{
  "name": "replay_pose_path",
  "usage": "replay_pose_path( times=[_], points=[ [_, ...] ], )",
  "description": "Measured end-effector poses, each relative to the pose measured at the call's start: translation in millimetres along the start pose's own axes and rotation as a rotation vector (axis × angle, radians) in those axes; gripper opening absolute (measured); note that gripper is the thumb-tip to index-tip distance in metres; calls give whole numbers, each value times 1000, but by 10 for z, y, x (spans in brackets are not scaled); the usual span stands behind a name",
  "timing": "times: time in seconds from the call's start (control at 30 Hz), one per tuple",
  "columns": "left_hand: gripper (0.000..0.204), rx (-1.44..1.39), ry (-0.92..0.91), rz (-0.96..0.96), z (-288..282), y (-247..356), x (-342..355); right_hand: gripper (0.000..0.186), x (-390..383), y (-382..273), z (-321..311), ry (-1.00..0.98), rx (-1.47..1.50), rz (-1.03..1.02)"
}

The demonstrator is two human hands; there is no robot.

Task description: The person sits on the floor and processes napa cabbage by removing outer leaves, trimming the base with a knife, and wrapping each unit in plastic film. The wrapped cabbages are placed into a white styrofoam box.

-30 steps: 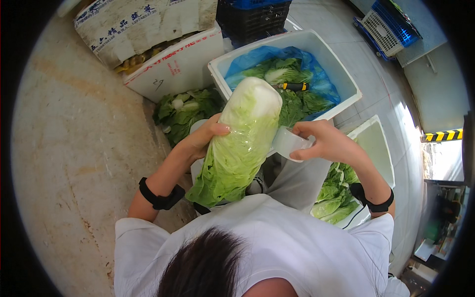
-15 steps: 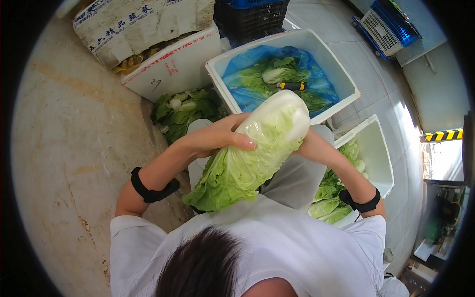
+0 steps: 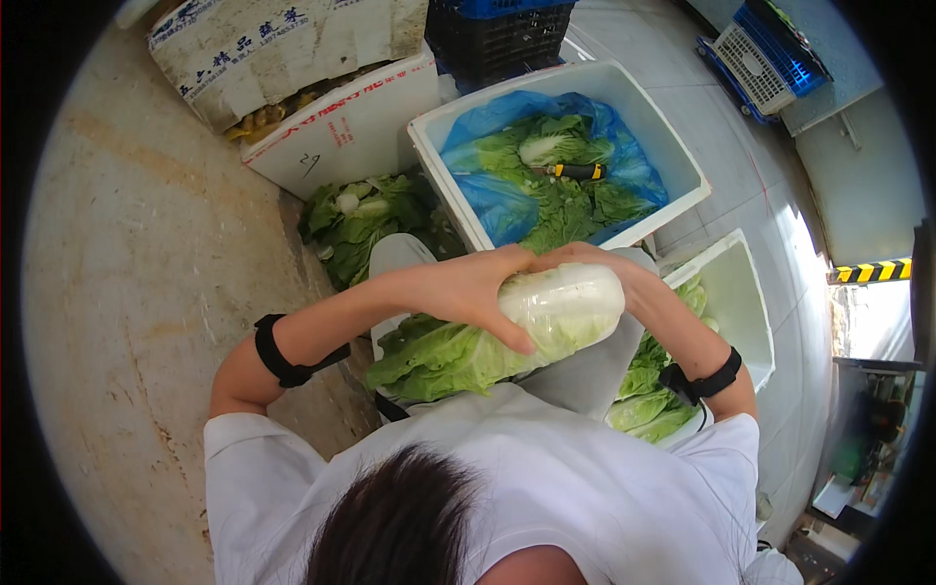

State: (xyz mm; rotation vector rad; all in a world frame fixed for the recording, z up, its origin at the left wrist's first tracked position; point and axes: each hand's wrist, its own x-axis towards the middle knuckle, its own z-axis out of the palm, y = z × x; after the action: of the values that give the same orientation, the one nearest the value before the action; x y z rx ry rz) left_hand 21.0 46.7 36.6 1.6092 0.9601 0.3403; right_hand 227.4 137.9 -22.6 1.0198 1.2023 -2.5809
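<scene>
A napa cabbage [image 3: 458, 359], glossy as if in clear film, lies across my lap with its white base to the right and green leaves to the left. My left hand [image 3: 487, 297] grips it from above, thumb on the near side. At the far side of the base, my right hand [image 3: 590, 255] curves round it, its fingertips partly hidden behind the cabbage. Beyond my knees a white foam box [image 3: 687, 193] lined with blue plastic [image 3: 499, 207] holds cabbage leaves and a yellow-and-black-handled knife [image 3: 580, 172].
To the right, another white foam box [image 3: 749, 317] contains several cabbages [image 3: 648, 405]. Loose leaves [image 3: 366, 219] lie left of the lined box. Behind them stand a marked white foam box [image 3: 341, 136], a worn white carton [image 3: 292, 54] and dark stacked crates [image 3: 497, 39].
The cabbage has tipped down from a steep slant to nearly level, its base swinging nearer and slightly right. My left hand has moved onto its upper side, and my right has shifted to its far side.
</scene>
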Motion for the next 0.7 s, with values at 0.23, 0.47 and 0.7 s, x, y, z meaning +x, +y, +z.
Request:
replay_pose_path(
  times=[0.23,0.47,0.7],
  points=[
    [87,62,46,-96,136,16,28,23,108,-75,4,110,91,47],
    [88,127,95,-236,162,-108,78,26,132,-272,105,169,166,-127],
    [96,28,220,-259,126,-410,12,44,131,-390,249,192,100,-200]
  ],
)
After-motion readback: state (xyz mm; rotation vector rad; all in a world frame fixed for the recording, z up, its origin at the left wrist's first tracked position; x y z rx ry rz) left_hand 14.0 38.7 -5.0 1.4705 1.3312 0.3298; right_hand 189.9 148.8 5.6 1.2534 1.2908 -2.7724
